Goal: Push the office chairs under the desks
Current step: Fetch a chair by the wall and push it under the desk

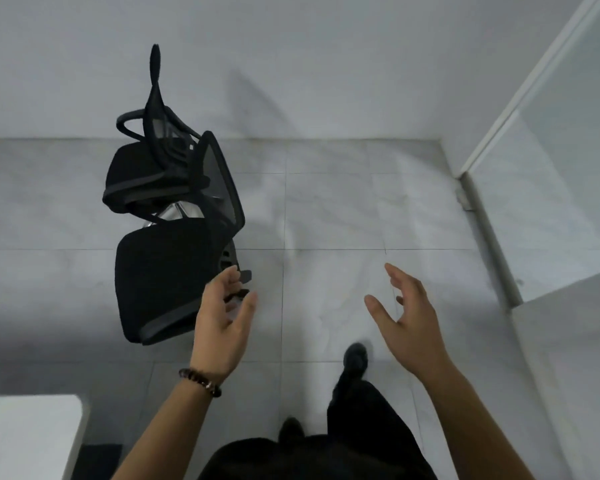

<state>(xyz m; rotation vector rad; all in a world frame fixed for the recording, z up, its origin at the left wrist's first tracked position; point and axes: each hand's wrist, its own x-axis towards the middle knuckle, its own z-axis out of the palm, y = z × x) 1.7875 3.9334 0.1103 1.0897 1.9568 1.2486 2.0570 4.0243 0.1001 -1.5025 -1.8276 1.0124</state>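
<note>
Dark trousers (pixel 361 420) and a black shoe (pixel 355 358) sit lowest in the view, the shoe set forward on the grey tiled floor (pixel 361 209), with both bare forearms reaching out above them. Of the two, the left hand (pixel 222 317), a bead bracelet (pixel 201 381) at its wrist, has loosely curved fingers at the rear edge of the near office chair (pixel 163 282); it grips nothing, and whether the fingertips touch the chair's back bracket I cannot tell. Over bare tiles the right hand (pixel 407 317) is spread wide and holds nothing, well apart from both chairs. Just beyond the near chair stands the far office chair (pixel 142 174), so close that their frames overlap from this angle, with the wall (pixel 326 64) behind it. Only a corner of the white desk (pixel 25 434) shows, at lower left, apart from both chairs, and neither chair is under it. As I judge it, a one-handed push at one side of the backrest would likely swivel the seat instead of rolling the chair. A shove straight ahead could ram the near chair into the far one, hook their armrests or knock the far one against the wall. The forward foot may also catch a castor leg, which the seat hides from view
</note>
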